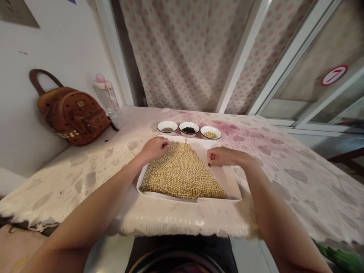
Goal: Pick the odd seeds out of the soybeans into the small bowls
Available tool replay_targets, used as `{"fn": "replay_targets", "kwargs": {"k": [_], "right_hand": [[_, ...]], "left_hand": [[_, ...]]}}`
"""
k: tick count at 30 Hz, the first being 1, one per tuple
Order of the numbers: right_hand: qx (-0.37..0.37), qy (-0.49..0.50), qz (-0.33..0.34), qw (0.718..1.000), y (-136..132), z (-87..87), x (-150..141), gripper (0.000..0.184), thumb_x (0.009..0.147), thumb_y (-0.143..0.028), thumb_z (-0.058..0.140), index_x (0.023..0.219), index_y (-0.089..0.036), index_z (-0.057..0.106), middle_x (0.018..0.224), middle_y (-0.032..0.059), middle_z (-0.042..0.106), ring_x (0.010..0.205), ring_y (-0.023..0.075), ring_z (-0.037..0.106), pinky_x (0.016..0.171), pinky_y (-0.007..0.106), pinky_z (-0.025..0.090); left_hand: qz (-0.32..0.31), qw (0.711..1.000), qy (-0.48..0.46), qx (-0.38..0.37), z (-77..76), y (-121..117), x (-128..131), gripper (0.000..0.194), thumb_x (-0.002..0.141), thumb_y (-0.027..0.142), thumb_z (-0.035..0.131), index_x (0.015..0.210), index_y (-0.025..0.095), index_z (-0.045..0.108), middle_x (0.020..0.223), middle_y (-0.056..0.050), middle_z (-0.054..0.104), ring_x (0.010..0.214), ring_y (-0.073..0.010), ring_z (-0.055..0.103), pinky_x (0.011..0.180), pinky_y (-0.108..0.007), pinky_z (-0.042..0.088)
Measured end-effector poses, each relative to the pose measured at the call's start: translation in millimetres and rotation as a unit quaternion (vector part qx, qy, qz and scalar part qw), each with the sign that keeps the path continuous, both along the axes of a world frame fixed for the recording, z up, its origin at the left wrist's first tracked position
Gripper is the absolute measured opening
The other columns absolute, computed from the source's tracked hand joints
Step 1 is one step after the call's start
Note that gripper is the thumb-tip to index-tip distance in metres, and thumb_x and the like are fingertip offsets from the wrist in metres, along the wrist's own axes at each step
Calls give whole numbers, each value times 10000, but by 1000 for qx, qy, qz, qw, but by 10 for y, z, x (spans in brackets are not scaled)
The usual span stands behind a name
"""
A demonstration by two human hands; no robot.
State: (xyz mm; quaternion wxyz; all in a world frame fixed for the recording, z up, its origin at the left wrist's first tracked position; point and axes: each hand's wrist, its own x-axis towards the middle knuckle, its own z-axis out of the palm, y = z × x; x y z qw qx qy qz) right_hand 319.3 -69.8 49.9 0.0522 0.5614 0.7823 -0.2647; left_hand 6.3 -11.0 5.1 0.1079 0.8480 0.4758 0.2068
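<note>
A shallow white tray [233, 185] lies before me, largely filled by a heap of yellow soybeans [182, 170]. Over the tray's far left edge, my left hand [155, 148] is closed with curled fingers beside the beans; what it holds, if anything, is hidden. My right hand [220, 156] is closed above the bare right part of the tray. A tiny dark spot shows at its fingertips, too small to name. Behind the tray stand three white dark-rimmed bowls: one with small reddish-green bits [167, 129], one with black beans [189, 130], one with pale yellow pieces [210, 134].
A brown backpack [81, 113] leans against the wall at the left, with a clear bottle with a pink lid [107, 96] behind it. A patterned cloth [284, 170] covers the table. A dotted curtain [187, 53] and glass door frames rise beyond the table.
</note>
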Motion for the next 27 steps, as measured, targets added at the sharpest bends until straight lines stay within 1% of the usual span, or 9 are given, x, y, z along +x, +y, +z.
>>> {"fn": "replay_targets", "kwargs": {"k": [4,7,9,13,15,17,22,25,27], "right_hand": [[-54,11,-12,998,-8,-33,-67,102,729,-243,639,770,-213,550,690,-1,634,633,147,561,554,271,367],[-55,5,-20,998,-7,-48,-84,106,734,-225,646,754,-211,543,673,4,634,621,147,571,548,271,373],[-44,14,-25,999,-5,-53,-87,88,745,-203,634,748,-209,546,677,10,641,619,146,577,553,273,384],[-14,52,-73,996,8,-53,-79,78,766,-157,606,756,-207,546,681,25,656,623,155,606,570,281,425],[-13,62,-89,994,17,-59,-72,75,775,-150,599,769,-207,550,692,31,665,625,160,617,574,288,434],[-6,58,-88,994,30,-84,-64,74,769,-145,601,780,-208,563,709,33,674,630,164,618,574,293,425],[50,18,-67,996,63,-179,-59,113,724,-121,610,771,-218,578,740,20,677,672,169,592,569,299,369],[77,0,-55,995,60,-195,-79,121,711,-107,602,744,-216,564,788,27,674,702,169,569,572,299,345],[98,-11,-50,994,53,-199,-91,121,706,-102,591,721,-214,548,781,29,662,697,167,551,568,302,325]], "left_hand": [[-3,1000,-4,-3,-7,8,0,203,899,289,567,916,213,754,905,-44,743,773,-180,637,675,-282,414],[-5,1000,-3,0,-12,13,-2,200,897,282,568,918,216,756,906,-42,743,772,-179,635,678,-283,414],[-4,1000,0,1,-14,15,-2,198,897,283,570,918,218,756,906,-42,744,773,-179,634,676,-281,413],[-4,1000,1,2,-12,14,0,199,900,287,570,910,216,756,894,-40,742,772,-178,633,681,-279,417],[-4,1000,1,1,-8,9,2,201,901,287,569,913,216,757,893,-39,741,768,-178,632,680,-279,419],[-3,1000,0,0,-1,1,4,203,901,283,568,923,213,757,902,-42,743,769,-178,632,679,-279,420],[-3,1000,-1,-4,19,-17,9,204,893,253,562,932,208,758,908,-46,744,769,-178,633,681,-284,425],[-4,1000,0,-5,23,-18,12,205,890,249,559,929,211,757,906,-45,745,758,-177,632,668,-283,422],[-2,1000,1,-4,19,-16,12,203,890,252,559,922,212,755,907,-44,745,760,-177,632,665,-283,421]]}}
